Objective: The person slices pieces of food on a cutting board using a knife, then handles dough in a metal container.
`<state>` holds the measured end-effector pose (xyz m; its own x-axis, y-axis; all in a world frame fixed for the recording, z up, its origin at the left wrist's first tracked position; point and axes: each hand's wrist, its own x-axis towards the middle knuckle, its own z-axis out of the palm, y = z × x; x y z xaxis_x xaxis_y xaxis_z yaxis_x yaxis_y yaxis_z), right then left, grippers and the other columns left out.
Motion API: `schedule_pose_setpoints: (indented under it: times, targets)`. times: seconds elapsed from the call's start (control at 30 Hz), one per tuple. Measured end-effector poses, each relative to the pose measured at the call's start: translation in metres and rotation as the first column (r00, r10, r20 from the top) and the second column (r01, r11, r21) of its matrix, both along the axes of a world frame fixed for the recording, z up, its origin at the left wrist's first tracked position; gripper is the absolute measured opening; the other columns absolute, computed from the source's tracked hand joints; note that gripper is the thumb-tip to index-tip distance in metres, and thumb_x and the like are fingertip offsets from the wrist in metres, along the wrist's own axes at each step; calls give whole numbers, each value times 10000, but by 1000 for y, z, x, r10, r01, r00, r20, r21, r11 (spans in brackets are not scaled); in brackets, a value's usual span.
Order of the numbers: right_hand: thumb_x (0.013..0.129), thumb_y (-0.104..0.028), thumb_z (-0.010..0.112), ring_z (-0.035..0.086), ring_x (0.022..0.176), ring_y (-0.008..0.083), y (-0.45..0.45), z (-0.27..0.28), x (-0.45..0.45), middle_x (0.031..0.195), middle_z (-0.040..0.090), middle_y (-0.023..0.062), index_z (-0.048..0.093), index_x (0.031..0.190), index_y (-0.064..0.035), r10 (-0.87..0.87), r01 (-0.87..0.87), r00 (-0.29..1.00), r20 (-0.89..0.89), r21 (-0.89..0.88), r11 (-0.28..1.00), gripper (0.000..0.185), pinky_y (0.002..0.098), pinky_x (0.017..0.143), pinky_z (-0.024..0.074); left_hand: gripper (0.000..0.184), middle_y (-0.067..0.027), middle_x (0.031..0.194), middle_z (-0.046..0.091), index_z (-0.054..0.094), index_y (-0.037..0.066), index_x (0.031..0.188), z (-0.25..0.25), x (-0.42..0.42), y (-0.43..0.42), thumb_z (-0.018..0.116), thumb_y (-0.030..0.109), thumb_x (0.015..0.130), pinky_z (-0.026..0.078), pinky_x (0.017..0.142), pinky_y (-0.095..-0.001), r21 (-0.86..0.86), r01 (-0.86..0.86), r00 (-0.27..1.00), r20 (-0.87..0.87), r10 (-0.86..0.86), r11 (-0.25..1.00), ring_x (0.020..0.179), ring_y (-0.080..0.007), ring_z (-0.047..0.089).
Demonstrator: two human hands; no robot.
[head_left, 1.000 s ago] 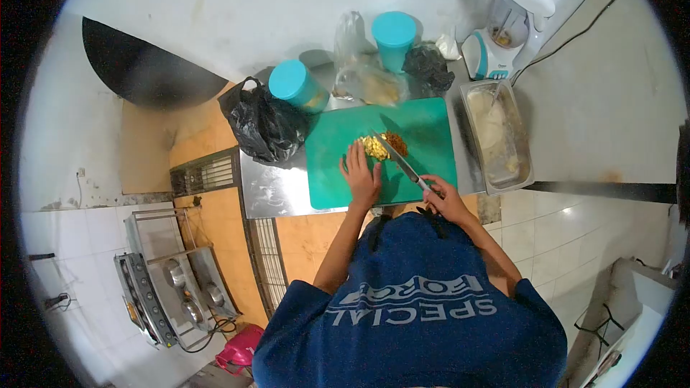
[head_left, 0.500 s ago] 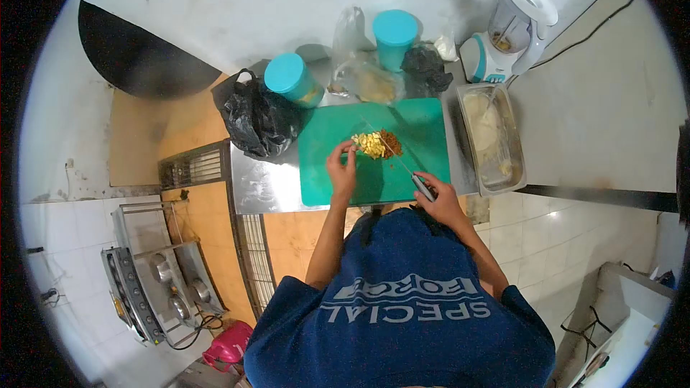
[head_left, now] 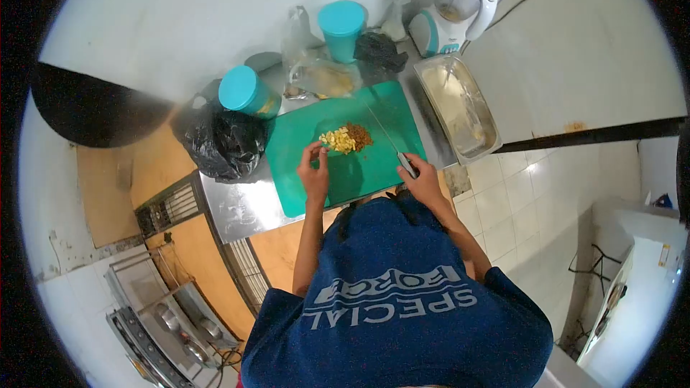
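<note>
A pile of chopped yellow pieces (head_left: 337, 141) lies on the green cutting board (head_left: 302, 187), with finely chopped brown bits (head_left: 359, 136) touching its right side. My left hand (head_left: 314, 174) is at the pile's left edge, thumb and forefinger curled close together. Whatever may be between those fingertips is too small to make out. My right hand (head_left: 424, 183) is closed around the grey handle of a knife (head_left: 407, 165). Its long thin blade slants up and left over the board, right of the brown bits and apart from them.
Behind the board stand two turquoise-lidded containers (head_left: 341, 20), clear plastic bags (head_left: 323, 77) and a black bag (head_left: 381, 52). A large black bag (head_left: 223, 140) sits left. To the right are a metal tray (head_left: 463, 111) with pale contents and a blender (head_left: 456, 11). A stove (head_left: 172, 330) is at lower left.
The knife has moved right, from beside the brown bits to farther away from them. My left hand stays at the yellow pieces. The whole view has shifted and turned.
</note>
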<state>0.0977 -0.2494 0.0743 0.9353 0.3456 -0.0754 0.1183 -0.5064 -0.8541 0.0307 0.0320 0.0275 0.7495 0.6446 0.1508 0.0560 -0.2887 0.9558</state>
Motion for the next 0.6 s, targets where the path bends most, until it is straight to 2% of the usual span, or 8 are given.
schedule_pose_setpoints:
  times: [0.1,0.2,0.3,0.4,0.47,0.53,0.57,0.6]
  targets:
    - [947,-308,758,741,760,325,-6,-5,-13,900,758,191,727,1217,-38,0,-4,999,-45,-105,995,384,413,698,560,196,-126,998,787,709,15,1181,-7,10,-6,697,131,1024,577,850,-351,34,49,999,-12,-48,998,930,-190,750]
    - [964,-324,749,706,711,321,-16,3,-29,835,730,184,724,1152,-21,-29,23,994,-105,-52,998,357,420,669,532,221,-140,990,785,716,11,1178,2,18,-13,713,158,1013,582,849,-355,43,112,992,-57,-110,993,919,-205,757]
    - [981,-330,740,674,685,292,-34,3,-25,780,691,173,715,1110,-14,0,-25,974,-227,-108,994,342,416,647,504,196,-142,1002,778,725,25,1174,3,24,-28,713,125,1005,587,821,-355,61,159,987,16,-160,985,900,-208,758]
    - [995,-329,729,651,685,266,-42,3,-6,761,666,162,707,1089,-7,111,-124,984,-140,-87,988,337,413,652,501,184,-130,1013,780,732,34,1167,4,28,-37,713,113,1002,586,822,-356,120,147,989,15,-150,982,910,-209,752]
    - [995,-336,730,625,682,235,-52,3,14,757,653,148,703,1069,-8,162,-173,978,-130,-77,982,337,403,647,490,173,-108,1021,779,738,29,1156,3,24,-45,693,124,1019,568,847,-341,72,107,994,7,-108,992,917,-186,727]
    - [988,-341,736,594,674,211,-70,11,38,750,643,139,702,1054,-12,290,-296,942,-169,-14,955,337,391,644,482,172,-87,1030,778,743,23,1146,2,27,-65,672,135,1036,550,872,-326,29,76,997,-6,-76,997,923,-163,703]
    - [988,-341,736,594,674,211,-83,16,50,750,643,139,702,1054,-12,294,-302,939,-177,-21,953,337,391,644,482,153,-93,1030,779,751,24,1109,2,32,-79,684,133,1026,544,841,-325,66,-5,1000,-10,5,998,912,-176,706]
    - [983,-349,741,585,676,201,-98,22,62,746,640,129,702,1047,-15,314,-308,935,-164,57,950,343,384,641,478,136,-100,1031,780,758,25,1072,6,38,-97,696,131,1016,539,811,-323,105,-86,996,-14,88,991,901,-190,708]
